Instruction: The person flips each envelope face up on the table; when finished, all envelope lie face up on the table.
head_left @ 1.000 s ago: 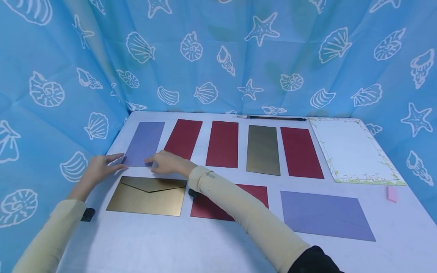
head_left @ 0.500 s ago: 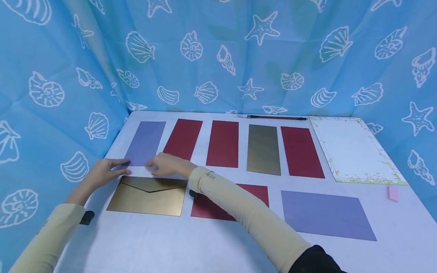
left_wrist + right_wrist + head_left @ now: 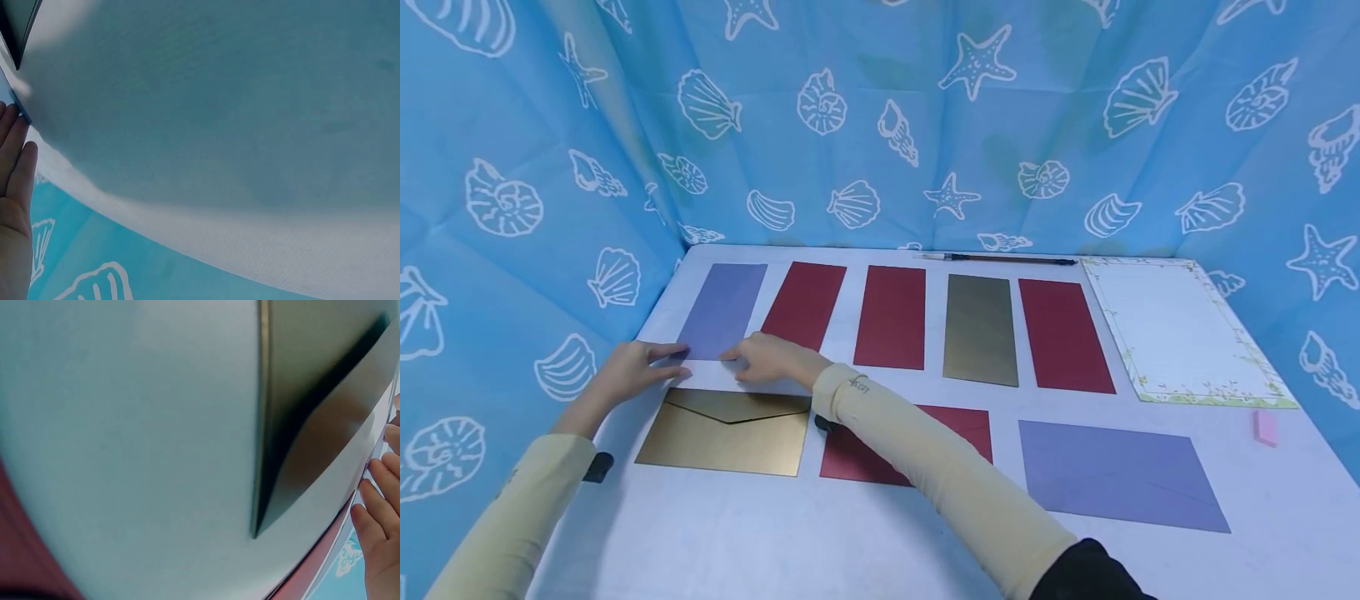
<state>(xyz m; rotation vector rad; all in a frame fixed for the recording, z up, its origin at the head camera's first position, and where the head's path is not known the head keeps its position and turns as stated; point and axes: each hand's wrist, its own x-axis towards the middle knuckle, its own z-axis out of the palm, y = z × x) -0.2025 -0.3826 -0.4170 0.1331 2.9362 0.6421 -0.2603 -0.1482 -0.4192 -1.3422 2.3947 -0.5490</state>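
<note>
A purple envelope (image 3: 724,307) lies upright at the far left of the back row. My left hand (image 3: 625,377) has its fingertips at the near left corner of it. At the near right corner are the fingertips of my right hand (image 3: 778,360), which overlaps the foot of a red envelope (image 3: 807,300). The fingers of both hands look extended in the wrist views. Just below the hands, a gold envelope (image 3: 722,442) lies sideways, flap side up. My right forearm hides part of a second red envelope (image 3: 865,458).
Two more red envelopes and a dark gold envelope (image 3: 981,329) continue the back row. A brush (image 3: 1000,259) lies behind them. At the right are floral-bordered paper (image 3: 1187,333), a pink eraser (image 3: 1266,428) and another purple envelope (image 3: 1120,475). Blue curtain (image 3: 880,125) surrounds the table.
The purple envelope has slid slightly away from me and to the right. My left hand has shifted a little right along its near edge; the right hand has barely moved.
</note>
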